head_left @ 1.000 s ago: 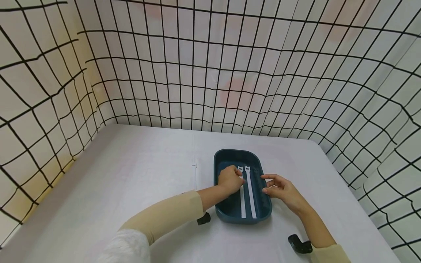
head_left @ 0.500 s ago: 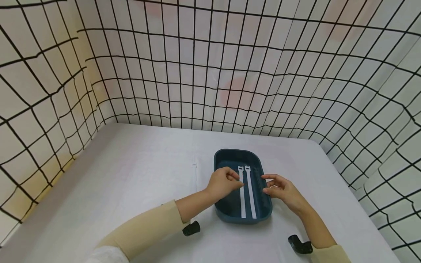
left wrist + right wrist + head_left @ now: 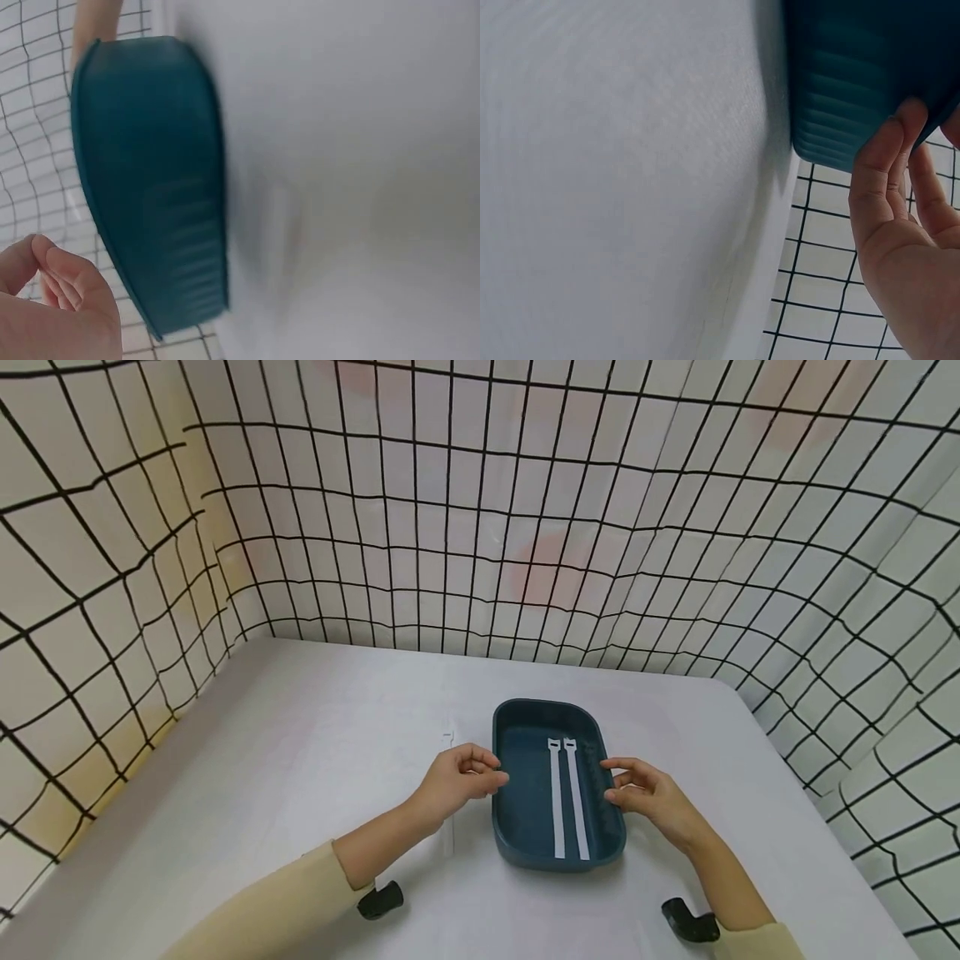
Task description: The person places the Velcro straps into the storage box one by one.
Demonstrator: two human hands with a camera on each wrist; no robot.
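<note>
A dark blue-green tray (image 3: 525,827) with rounded corners stands on the white table. Inside it lie two white strap-type cable ties (image 3: 557,802) side by side, each with a slotted head. A third white cable tie (image 3: 448,839) lies on the table left of the tray, partly hidden by my left hand (image 3: 457,781). That hand is at the tray's left rim, its fingers loosely bent and nothing between them. My right hand (image 3: 652,802) holds the tray's right rim; in the right wrist view its fingers (image 3: 877,165) lie against the outer wall.
Black wire mesh (image 3: 480,535) in front of white sheeting encloses the table (image 3: 337,718) at the back and sides. A black wrist-worn camera (image 3: 380,900) shows under the left sleeve and another black device (image 3: 688,920) at the right wrist.
My left hand has drawn back leftward from over the cable ties to the tray's left rim. The right hand stays at the right rim, and the two ties keep their places in the tray.
</note>
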